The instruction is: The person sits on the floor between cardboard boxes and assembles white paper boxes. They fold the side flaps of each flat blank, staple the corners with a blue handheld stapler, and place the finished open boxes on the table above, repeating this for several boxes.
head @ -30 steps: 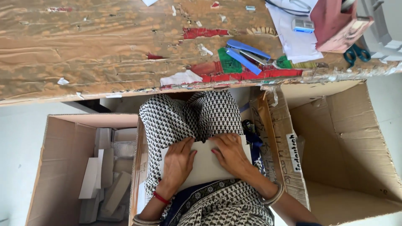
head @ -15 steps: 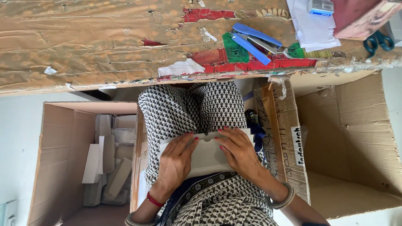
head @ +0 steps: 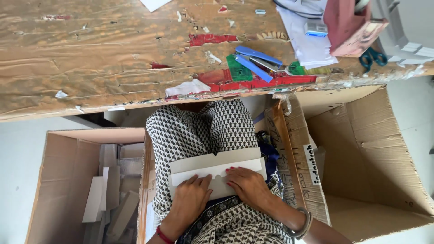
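A flat grey-white cardboard piece (head: 212, 165) with folded flaps lies across my lap, on black-and-white patterned cloth. My left hand (head: 190, 199) rests palm down on its near left part, fingers spread toward a flap. My right hand (head: 246, 185) presses flat on its near right part, fingertips at the fold line. Neither hand lifts the piece.
A worn brown table (head: 113, 58) spans the top, with a blue stapler (head: 257, 61), white papers (head: 307, 40), a pink box (head: 350, 25) and scissors (head: 370, 56). An open carton (head: 49, 180) on the left holds several flat cardboard pieces. A big open carton (head: 370, 149) stands on the right.
The cardboard piece has been unfolded wider across my lap. Both hands moved from gripping its sides to lying flat on its near half. The view shifted slightly.
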